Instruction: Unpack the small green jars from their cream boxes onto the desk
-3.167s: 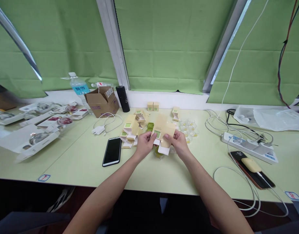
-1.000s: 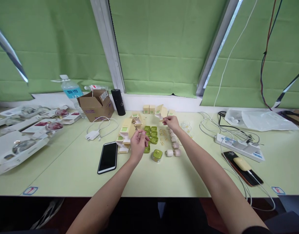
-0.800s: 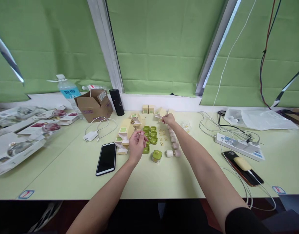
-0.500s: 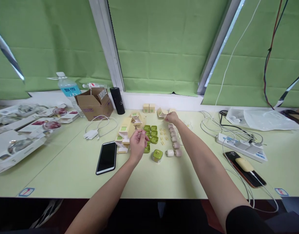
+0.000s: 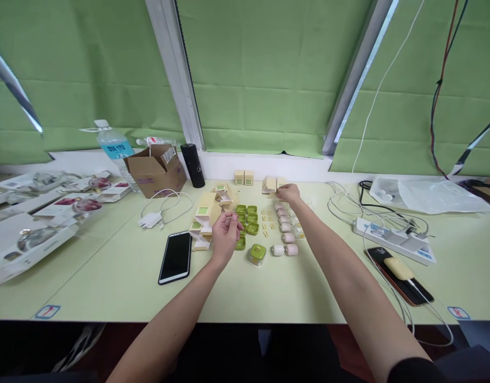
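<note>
My left hand (image 5: pixel 226 234) is closed in a pinch beside the green square lids (image 5: pixel 252 217); what sits between its fingertips is too small to make out. At the back, my right hand (image 5: pixel 289 193) has its fingers pressed together by a small cream box (image 5: pixel 269 184), above the row of pale pink cylinders (image 5: pixel 285 227). Whether those fingers hold anything is hidden. Small yellow pieces (image 5: pixel 266 226) lie between lids and cylinders. In front stands a clear jar with a green lid (image 5: pixel 258 254), with a white cylinder (image 5: pixel 277 250) to its right.
Opened cream cartons (image 5: pixel 206 211) lie left of the lids, next to a phone (image 5: pixel 175 257). Behind are a cardboard box (image 5: pixel 157 170) and a black bottle (image 5: pixel 192 165). A power strip (image 5: pixel 394 241) with tangled cables and a second phone (image 5: pixel 412 287) lie right.
My right hand has shifted slightly right. The small cream box near it was tilted and now stands straighter, beside another box. My left hand has stayed in place.
</note>
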Action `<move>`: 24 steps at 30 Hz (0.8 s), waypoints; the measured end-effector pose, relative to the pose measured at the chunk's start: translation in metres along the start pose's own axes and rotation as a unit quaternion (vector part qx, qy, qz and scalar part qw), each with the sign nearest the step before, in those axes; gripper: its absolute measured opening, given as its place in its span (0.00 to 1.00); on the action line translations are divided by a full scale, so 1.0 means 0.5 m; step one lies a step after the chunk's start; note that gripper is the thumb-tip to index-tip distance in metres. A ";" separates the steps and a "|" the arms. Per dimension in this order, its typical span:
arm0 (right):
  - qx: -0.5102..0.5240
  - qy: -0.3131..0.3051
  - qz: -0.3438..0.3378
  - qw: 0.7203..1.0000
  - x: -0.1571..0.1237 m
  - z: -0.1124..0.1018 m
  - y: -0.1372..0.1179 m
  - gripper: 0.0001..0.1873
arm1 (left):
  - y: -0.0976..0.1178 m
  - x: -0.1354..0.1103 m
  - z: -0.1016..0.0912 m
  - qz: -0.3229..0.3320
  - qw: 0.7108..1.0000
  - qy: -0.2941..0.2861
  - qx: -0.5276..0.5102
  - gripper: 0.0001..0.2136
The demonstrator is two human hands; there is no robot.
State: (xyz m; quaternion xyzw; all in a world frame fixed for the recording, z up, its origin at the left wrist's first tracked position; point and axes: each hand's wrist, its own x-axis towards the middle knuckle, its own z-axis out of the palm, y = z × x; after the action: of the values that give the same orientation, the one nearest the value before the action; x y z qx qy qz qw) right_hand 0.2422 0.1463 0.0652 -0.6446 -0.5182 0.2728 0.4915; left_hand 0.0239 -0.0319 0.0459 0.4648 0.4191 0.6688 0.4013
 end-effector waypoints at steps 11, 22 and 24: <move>-0.024 -0.057 -0.314 0.948 -0.346 -0.076 -0.002 0.08 | 0.006 -0.003 0.000 0.004 1.000 -0.003 0.001 0.15; -0.266 -0.214 -0.425 0.839 -0.390 -0.088 -0.006 0.05 | 0.011 -0.006 -0.019 0.086 0.972 -0.137 0.170 0.12; -0.262 -0.220 -0.420 0.841 -0.391 -0.080 0.000 0.03 | 0.026 -0.004 -0.032 0.126 0.923 -0.228 0.283 0.18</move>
State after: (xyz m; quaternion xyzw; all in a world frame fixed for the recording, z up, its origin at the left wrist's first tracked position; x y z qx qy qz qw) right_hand 0.2151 -0.0508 0.0488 -0.3931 -0.8859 0.0292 0.2447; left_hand 0.0070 -0.0409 0.0539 0.7478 0.4263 0.4436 0.2497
